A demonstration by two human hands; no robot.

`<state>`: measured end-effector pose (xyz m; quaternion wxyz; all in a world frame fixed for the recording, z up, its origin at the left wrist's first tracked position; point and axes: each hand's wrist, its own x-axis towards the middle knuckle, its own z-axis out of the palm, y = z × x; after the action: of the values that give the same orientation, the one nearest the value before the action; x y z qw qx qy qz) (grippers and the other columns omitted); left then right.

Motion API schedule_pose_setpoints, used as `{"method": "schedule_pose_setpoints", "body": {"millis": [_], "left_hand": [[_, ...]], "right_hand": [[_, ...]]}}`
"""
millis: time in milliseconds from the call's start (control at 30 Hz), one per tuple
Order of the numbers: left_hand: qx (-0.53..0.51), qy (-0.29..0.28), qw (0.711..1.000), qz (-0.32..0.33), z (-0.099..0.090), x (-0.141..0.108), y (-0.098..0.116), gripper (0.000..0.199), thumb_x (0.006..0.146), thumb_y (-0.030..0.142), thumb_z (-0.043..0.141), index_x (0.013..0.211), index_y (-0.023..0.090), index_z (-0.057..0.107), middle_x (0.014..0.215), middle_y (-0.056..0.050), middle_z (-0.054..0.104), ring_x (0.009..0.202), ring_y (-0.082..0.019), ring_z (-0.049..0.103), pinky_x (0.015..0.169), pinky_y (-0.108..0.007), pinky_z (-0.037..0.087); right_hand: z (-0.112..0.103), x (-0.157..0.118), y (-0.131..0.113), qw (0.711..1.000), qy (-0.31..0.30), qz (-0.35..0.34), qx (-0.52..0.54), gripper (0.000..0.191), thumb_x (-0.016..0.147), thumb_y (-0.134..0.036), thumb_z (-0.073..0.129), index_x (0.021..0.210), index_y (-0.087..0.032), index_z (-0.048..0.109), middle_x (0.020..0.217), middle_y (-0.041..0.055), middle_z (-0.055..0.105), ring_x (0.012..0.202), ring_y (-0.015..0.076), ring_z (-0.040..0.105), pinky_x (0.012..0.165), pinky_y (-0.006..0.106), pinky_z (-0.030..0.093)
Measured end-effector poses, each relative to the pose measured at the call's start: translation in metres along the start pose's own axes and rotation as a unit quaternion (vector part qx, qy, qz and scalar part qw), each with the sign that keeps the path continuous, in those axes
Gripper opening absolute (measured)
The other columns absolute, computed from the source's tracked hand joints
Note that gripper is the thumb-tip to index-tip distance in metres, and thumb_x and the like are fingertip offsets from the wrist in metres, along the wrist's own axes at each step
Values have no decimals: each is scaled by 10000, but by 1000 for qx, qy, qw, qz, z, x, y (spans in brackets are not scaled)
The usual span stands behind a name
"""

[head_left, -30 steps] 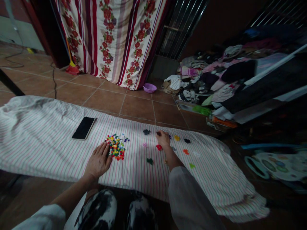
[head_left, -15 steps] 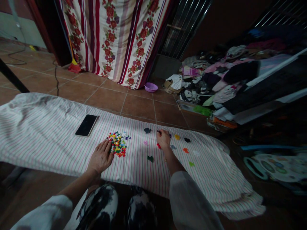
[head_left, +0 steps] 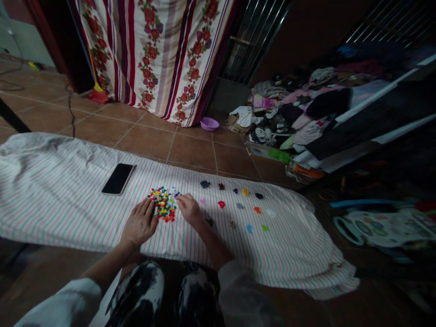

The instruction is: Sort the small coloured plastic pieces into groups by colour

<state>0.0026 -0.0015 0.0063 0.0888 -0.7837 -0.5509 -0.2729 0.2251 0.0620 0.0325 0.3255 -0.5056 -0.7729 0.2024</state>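
Note:
A heap of small mixed-colour pieces point(head_left: 165, 204), too small to identify, lies on the striped cloth point(head_left: 68, 204). My left hand point(head_left: 140, 222) rests flat at its left edge, fingers stretched out and touching the outer pieces. At the heap's right edge, my right hand point(head_left: 190, 210) has its fingertips pinched together; what is between them is too small to make out. Right of this hand sit little single-colour clusters, among them a red cluster point(head_left: 221, 204), a yellow cluster point(head_left: 245, 192), an orange cluster point(head_left: 257, 210) and a light blue cluster point(head_left: 249, 228). My right wrist partly covers a dark green cluster point(head_left: 210, 222).
A phone point(head_left: 118, 179) with a dark screen lies on the cloth, left of the heap. Beyond the cloth, a purple basin point(head_left: 209, 124) stands on the tiled floor by a flowered curtain point(head_left: 163, 59). Piled clothes point(head_left: 299, 104) fill the right background.
My right hand has moved left, from the dark brown cluster to the mixed heap, uncovering several clusters. My left hand stays beside the heap. The camera view has shifted slightly.

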Motion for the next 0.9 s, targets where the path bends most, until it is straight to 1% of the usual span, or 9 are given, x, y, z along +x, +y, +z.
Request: {"method": "schedule_pose_setpoints", "body": {"millis": [100,267,467,600,700,900], "left_hand": [[3,-1,1000,4,2,-1,-2,537,919,373,421,1355,66,487,1373,-206,560,1324,-317,483,1066,-491,436],[7,2,1000,10,3,-1,-2,533,920,366,419,1340,48,495,1367,-214,562,1321,-319,486,1071,-479,430],[4,-11,1000,-10,3,-1,0,536,924,380,391,1353,74,489,1368,-200,565,1322,-317,483,1071,-494,426],[-10,-18,1000,-22,3,-1,0,539,922,382,399,1351,69,491,1371,-203,561,1324,-315,479,1074,-490,422],[-10,-14,1000,-22,2,-1,0,536,921,382,402,1354,78,487,1369,-196,563,1321,-314,481,1072,-491,422],[-8,-8,1000,-10,1,0,0,529,916,367,424,1345,63,488,1357,-213,566,1316,-324,486,1066,-495,429]], "right_hand": [[11,-5,-12,999,-30,-22,-1,277,887,-127,516,1034,-216,732,967,53,642,914,161,616,847,271,501],[18,-7,-17,998,-44,2,-41,285,889,-131,524,1055,-225,736,951,44,646,898,159,613,842,263,505],[19,-4,-19,995,-66,18,-76,293,893,-119,517,1087,-208,717,1022,62,669,966,169,620,896,269,489],[17,1,-25,989,-96,43,-109,310,890,-116,511,1108,-203,714,1032,74,677,968,176,629,885,265,483],[16,5,-29,984,-112,46,-131,317,885,-116,515,1101,-222,721,1008,67,680,960,177,632,875,260,481],[16,7,-31,985,-101,52,-133,270,862,-113,545,1019,-240,724,977,47,669,940,169,629,867,256,479]]}}
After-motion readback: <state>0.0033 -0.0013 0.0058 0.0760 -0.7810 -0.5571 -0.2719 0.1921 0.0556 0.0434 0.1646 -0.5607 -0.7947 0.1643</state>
